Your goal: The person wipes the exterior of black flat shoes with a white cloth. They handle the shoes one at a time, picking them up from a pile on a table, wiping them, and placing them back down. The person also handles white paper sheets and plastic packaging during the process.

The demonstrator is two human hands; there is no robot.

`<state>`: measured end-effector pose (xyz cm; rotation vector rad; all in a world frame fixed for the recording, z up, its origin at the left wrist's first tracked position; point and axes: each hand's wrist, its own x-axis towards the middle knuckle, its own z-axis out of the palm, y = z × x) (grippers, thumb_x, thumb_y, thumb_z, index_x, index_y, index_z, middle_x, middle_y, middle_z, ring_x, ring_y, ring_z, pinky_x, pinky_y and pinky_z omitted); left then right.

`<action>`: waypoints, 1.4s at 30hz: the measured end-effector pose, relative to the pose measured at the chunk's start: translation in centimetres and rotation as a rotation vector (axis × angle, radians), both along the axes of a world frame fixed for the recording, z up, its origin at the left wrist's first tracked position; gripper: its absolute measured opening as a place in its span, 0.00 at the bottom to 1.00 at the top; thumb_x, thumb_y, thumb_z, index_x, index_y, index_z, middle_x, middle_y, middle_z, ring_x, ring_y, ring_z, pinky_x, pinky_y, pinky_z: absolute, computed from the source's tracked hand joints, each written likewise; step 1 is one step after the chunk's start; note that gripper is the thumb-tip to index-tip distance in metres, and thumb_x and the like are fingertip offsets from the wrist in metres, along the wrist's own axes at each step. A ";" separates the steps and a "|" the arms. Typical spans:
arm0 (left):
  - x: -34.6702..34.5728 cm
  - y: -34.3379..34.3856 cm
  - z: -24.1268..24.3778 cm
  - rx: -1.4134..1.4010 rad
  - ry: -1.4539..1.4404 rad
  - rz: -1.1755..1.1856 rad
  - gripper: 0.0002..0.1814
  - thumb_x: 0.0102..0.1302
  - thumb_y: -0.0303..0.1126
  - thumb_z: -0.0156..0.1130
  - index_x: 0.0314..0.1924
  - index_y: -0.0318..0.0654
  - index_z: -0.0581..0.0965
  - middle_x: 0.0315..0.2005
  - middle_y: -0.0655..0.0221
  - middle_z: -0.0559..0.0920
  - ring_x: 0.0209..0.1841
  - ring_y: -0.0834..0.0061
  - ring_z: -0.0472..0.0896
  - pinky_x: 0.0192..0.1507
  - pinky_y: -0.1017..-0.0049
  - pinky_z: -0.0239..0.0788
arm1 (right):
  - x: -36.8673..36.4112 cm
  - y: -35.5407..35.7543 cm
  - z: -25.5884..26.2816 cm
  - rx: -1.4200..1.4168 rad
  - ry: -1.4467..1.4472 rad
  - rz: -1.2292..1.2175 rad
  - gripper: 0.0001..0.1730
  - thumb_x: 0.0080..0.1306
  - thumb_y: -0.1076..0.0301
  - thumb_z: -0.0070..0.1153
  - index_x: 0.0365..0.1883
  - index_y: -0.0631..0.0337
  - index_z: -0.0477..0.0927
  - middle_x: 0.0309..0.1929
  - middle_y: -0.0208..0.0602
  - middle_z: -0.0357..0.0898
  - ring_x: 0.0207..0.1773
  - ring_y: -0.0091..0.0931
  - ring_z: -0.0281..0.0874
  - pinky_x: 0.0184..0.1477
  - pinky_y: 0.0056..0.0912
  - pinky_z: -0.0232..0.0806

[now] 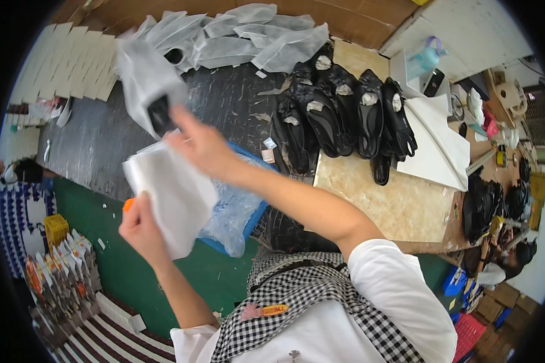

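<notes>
My left hand [141, 227] grips a stack of thin white translucent bags or sheets [177, 195] by its lower left edge; an orange cover shows on one finger. My right hand [200, 145], blurred by motion, is over the upper edge of that stack. Its fingertips are beside the opening of a white translucent bag [147, 77] with something black inside; whether they touch it I cannot tell. More such bags [227, 50] lie in a row along the back of the black table [227, 100]. Black shoes [322, 118] stuffed with white paper stand in a group to the right.
Stacked pale cards or boxes [68, 63] are at the back left. A blue bin [250, 222] lined with clear plastic stands below the table edge. White paper [436, 140] lies right of the shoes, near a blue bottle [424, 61]. Another person [504, 263] sits at far right.
</notes>
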<state>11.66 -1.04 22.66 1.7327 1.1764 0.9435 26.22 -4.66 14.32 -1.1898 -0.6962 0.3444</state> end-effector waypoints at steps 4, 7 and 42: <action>-1.4 1.0 -5.1 -0.159 0.002 -0.288 0.13 0.70 0.27 0.60 0.28 0.26 0.77 0.23 0.80 0.74 0.28 0.90 0.67 0.28 0.82 0.58 | -2.1 -5.6 0.2 -0.452 -0.104 0.469 0.16 0.61 0.58 0.59 0.32 0.65 0.83 0.21 0.42 0.78 0.23 0.29 0.74 0.29 0.34 0.66; -1.3 -0.2 -8.7 -0.153 0.045 -0.489 0.09 0.66 0.26 0.63 0.34 0.23 0.80 0.22 0.79 0.71 0.27 0.87 0.64 0.28 0.80 0.54 | 1.9 -15.8 -1.6 -0.640 -0.086 0.160 0.13 0.57 0.59 0.62 0.32 0.61 0.84 0.25 0.41 0.81 0.27 0.27 0.78 0.33 0.33 0.69; 1.4 -1.7 -10.1 -0.128 0.022 -0.412 0.08 0.63 0.24 0.65 0.35 0.23 0.80 0.20 0.73 0.74 0.24 0.86 0.66 0.27 0.79 0.55 | 6.1 -20.6 -3.9 -0.750 -0.097 -0.040 0.11 0.59 0.66 0.61 0.39 0.57 0.85 0.33 0.38 0.85 0.34 0.28 0.83 0.39 0.34 0.74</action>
